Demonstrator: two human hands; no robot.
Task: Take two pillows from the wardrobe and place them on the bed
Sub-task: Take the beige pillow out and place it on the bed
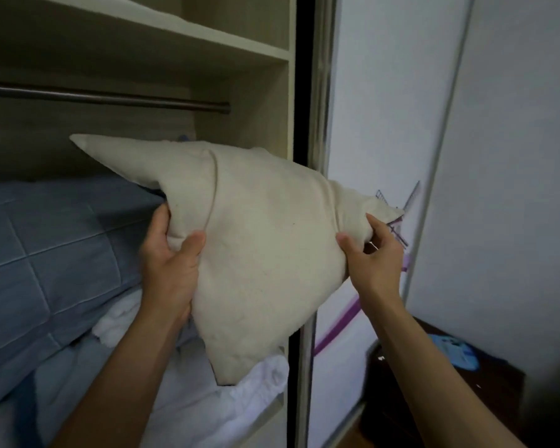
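A cream pillow (pixel 256 240) hangs in the air in front of the open wardrobe (pixel 240 50), held by both hands. My left hand (pixel 170 266) grips its left edge, thumb pressed into the front. My right hand (pixel 374 257) pinches the pillow's right corner. The pillow sags and folds between the two grips, and its lower corner points down over the white bedding. No second pillow can be made out. The bed is out of view.
Inside the wardrobe lie a folded grey-blue quilt (pixel 46 253) and white bedding (pixel 207 399), under a metal hanging rail (pixel 110 98). To the right stand a white sliding door (pixel 369 124) with a purple drawing and a dark wooden cabinet (pixel 434 399) with a blue item (pixel 456 349) on top.
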